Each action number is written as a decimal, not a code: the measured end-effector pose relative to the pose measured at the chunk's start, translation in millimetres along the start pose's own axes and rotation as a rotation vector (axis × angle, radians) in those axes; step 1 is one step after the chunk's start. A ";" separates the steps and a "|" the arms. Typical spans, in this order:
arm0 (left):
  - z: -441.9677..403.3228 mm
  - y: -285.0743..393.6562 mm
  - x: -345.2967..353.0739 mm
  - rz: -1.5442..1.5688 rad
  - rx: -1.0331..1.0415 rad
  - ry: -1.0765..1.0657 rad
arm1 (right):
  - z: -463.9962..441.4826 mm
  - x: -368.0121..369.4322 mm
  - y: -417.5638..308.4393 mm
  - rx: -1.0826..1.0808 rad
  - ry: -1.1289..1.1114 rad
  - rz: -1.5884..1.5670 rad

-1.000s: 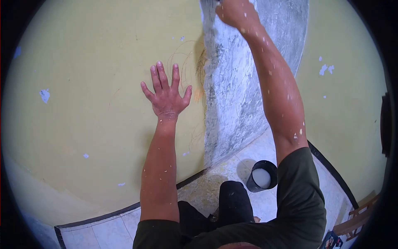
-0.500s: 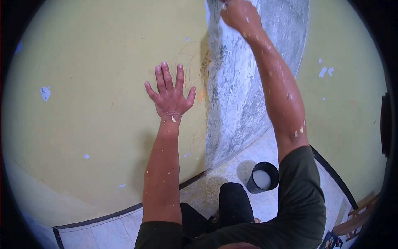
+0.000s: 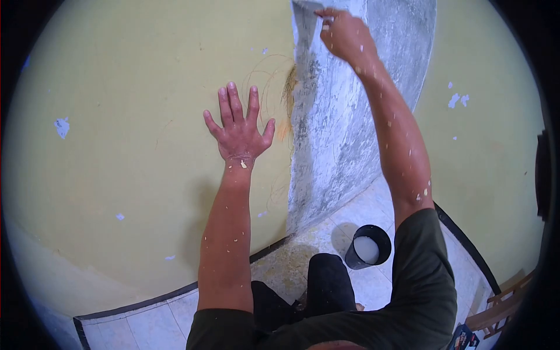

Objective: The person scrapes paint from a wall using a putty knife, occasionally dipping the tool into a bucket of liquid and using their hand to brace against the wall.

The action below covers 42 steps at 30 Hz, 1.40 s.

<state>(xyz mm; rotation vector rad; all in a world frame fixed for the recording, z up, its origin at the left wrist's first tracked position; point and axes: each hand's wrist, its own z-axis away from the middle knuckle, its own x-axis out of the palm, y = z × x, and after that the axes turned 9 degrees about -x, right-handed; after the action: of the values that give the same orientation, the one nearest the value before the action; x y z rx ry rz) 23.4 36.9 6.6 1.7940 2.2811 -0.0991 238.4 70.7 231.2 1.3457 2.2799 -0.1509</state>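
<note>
My left hand [image 3: 240, 131] lies flat with spread fingers on the yellow-green painted wall [image 3: 146, 87], left of the bare strip. At the top, my right hand [image 3: 347, 36] is closed round a scraper [image 3: 306, 17], whose wide blade is at the left edge of the bare grey-white wall strip [image 3: 335, 116]. Paint flakes stick to both forearms. Between my hands, dark and orange scribbles mark the painted wall beside the ragged paint edge.
A black bucket [image 3: 368, 247] with cloudy whitish liquid stands on the tiled floor [image 3: 373, 286], right of my knees. Paint debris lies at the wall's foot. A wooden piece of furniture [image 3: 496, 315] is at the lower right.
My right hand has moved down and slightly right, bringing the scraper blade into view. My left hand stays flat on the wall.
</note>
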 end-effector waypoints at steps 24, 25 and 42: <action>-0.3 2.3 0.5 0.005 -0.004 0.023 | -40.6 -24.6 -9.1 0.086 0.058 -0.003; 2.7 1.5 0.2 -0.002 0.011 0.008 | -49.3 -30.0 -9.7 0.126 0.054 -0.013; -1.6 6.0 -5.2 0.007 0.025 0.084 | 778.7 -24.4 52.5 1.538 -0.568 -0.668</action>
<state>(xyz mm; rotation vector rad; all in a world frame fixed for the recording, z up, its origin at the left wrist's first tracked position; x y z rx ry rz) 30.2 33.8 9.8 1.8522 2.3401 -0.0523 565.4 -179.7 -432.3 0.6774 1.7898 -2.4573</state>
